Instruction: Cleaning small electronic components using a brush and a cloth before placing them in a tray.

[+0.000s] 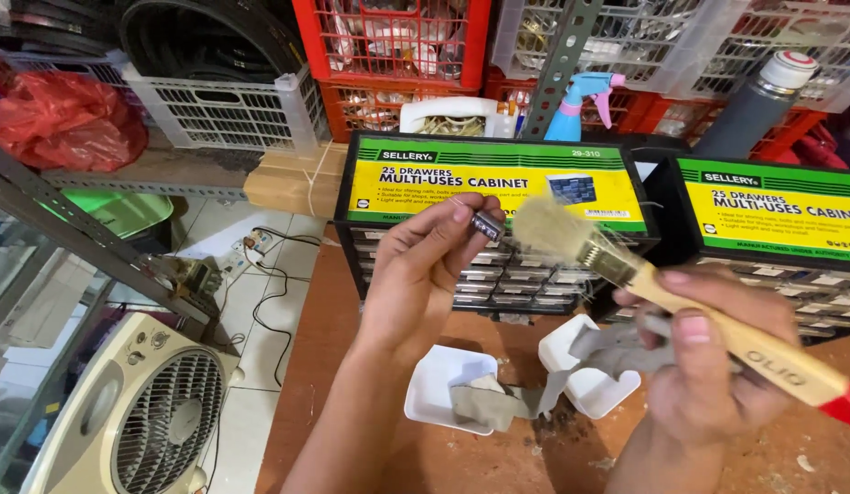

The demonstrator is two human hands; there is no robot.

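small metal part (488, 225): pinched between thumb and fingertips of the left hand (425, 274), held up in front of the drawer cabinet, just beside the brush bristles.
paintbrush (626, 274): pale bristles, brass-coloured ferrule, wooden handle with a red end; gripped in the closed fingers of the right hand (708, 366), bristle tip touching or nearly touching the part.
grey rag (617, 352): bunched under the right hand's fingers along with the brush handle, trailing down to the white trays.
step in hand: by the look of it, brushing dirt off the part; judged under way, not finished.
next move calls for: a steady pinch on the part and short, light strokes, turning it so each face meets the bristles; the part is small and could slip.
white trays (438, 384): two shallow plastic trays on the brown surface (333, 366), below the hands, grit scattered near them.
drawer cabinet (498, 265): black frame, rows of small clear drawers; a yellow and green label strip runs across its top.
second cabinet (772, 238): same kind, to the right, same yellow and green label.
spray bottle (580, 105): blue with a pink trigger, behind the cabinets.
crates (388, 55): red and white plastic, stacked on the shelving.
fan (141, 412): cream-coloured, on the floor at left.
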